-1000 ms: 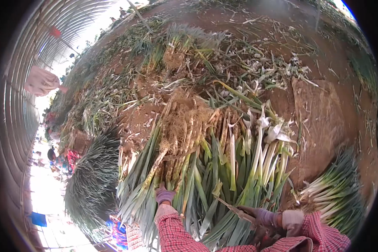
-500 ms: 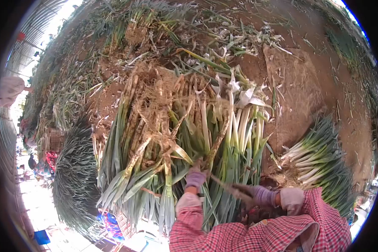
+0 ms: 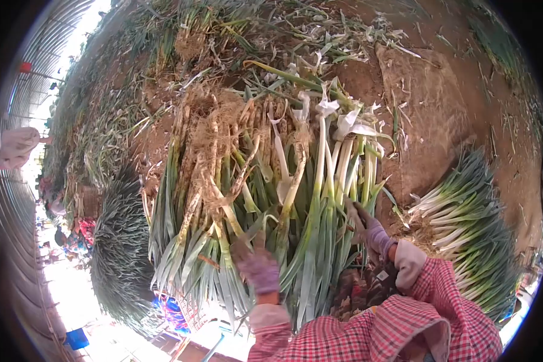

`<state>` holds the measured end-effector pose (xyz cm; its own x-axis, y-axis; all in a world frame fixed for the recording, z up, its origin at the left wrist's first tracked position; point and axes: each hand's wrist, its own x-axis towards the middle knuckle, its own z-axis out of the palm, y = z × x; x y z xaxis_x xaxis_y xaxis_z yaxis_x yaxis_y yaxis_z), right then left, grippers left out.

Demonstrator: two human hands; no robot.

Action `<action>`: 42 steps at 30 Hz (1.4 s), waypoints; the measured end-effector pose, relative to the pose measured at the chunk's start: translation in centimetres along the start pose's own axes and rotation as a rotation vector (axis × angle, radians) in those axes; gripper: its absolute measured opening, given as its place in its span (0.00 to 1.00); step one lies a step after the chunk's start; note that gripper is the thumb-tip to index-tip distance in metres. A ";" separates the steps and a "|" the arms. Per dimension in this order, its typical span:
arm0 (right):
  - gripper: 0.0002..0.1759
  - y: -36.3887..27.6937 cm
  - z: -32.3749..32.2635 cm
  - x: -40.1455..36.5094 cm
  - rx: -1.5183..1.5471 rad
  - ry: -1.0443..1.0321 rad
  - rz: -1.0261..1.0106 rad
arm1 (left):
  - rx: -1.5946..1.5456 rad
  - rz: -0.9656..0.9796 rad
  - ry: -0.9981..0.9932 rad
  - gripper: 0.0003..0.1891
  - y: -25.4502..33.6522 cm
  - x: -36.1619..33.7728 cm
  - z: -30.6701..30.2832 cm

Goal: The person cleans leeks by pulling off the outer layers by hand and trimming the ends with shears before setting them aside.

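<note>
So these leeks (image 3: 314, 226) are in a heap right in front of me, roots (image 3: 214, 136) pointing away, leaves towards me. My left hand (image 3: 259, 271) is down at the leaves, too blurred to tell if the fingers are pinching anything. My right hand (image 3: 378, 238) has its fingers closed round what looks like a narrow tool (image 3: 354, 218). I'd reckon each one's light, stiffish low down, floppy up top, maybe slick, so grab the firm stem, not the leaf tips.
</note>
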<state>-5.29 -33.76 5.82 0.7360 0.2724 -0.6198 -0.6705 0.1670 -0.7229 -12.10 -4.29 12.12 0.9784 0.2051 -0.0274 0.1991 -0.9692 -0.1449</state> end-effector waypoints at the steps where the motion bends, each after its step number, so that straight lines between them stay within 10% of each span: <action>1: 0.36 0.1 -0.4 -0.3 -0.402 -0.202 -0.016 | -0.110 0.089 0.020 0.23 0.2 -1.9 5.1; 3: 0.35 -1.3 2.2 -3.2 -0.648 -0.416 -0.021 | -0.541 -0.275 -0.459 0.29 2.9 -1.4 7.9; 4: 0.35 -1.5 3.2 -4.3 -0.890 -0.622 -0.031 | -0.537 -0.273 -0.458 0.29 3.3 -1.4 10.0; 9: 0.36 -0.7 1.6 -1.7 -0.564 -0.093 0.180 | -0.255 -0.351 -0.448 0.45 2.8 0.1 14.3; 12: 0.47 -4.8 3.6 -4.9 -0.801 -0.393 0.377 | -0.230 -0.399 -0.580 0.45 3.0 1.9 12.5; 13: 0.36 -2.8 2.4 -5.6 -0.830 -0.462 0.098 | -0.224 -0.394 -0.564 0.45 2.6 2.7 12.2; 18: 0.38 -3.3 -0.5 -6.2 -0.550 -0.363 0.132 | -0.418 -0.390 -0.815 0.42 0.6 4.9 9.3; 22: 0.37 -1.9 -2.3 -7.2 -0.612 -0.388 0.081 | -0.754 -0.391 -0.722 0.36 -0.8 4.0 1.5; 25: 0.37 -4.4 -2.2 -9.6 -0.633 -0.464 0.027 | -1.060 -0.474 -0.297 0.27 -6.0 3.3 -4.0; 26: 0.38 -6.2 -1.9 -10.3 -0.656 -0.516 0.055 | -1.023 -0.212 -0.279 0.24 -16.8 3.2 3.6; 27: 0.39 -7.2 -1.7 -10.6 -0.666 -0.518 0.173 | -0.828 0.098 -0.037 0.21 -12.8 4.1 -9.0; 29: 0.38 -6.5 -2.0 -10.9 -0.686 -0.543 0.029 | -1.345 -0.205 -0.077 0.21 -4.7 4.4 -24.6; 33: 0.39 -6.8 -1.0 -10.4 -0.641 -0.536 0.004 | -1.249 -0.239 -0.314 0.20 -3.3 3.8 -29.7; 37: 0.40 -5.8 -2.2 -9.2 -0.654 -0.504 -0.077 | -1.621 -0.593 -0.868 0.21 -0.1 1.1 -20.2; 40: 0.41 -5.5 -3.0 -10.4 -0.601 -0.480 -0.282 | -1.541 -0.495 -0.918 0.17 5.2 -2.0 -12.6; 42: 0.49 -9.3 -1.7 -14.0 -0.357 -0.474 0.267 | -1.593 -0.321 -0.770 0.20 3.6 -6.5 -0.6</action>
<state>-9.25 -40.71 20.70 0.3724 0.6631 -0.6493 -0.6926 -0.2672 -0.6700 -17.69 -9.21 12.35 0.7437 -0.0479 -0.6668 0.6683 0.0268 0.7434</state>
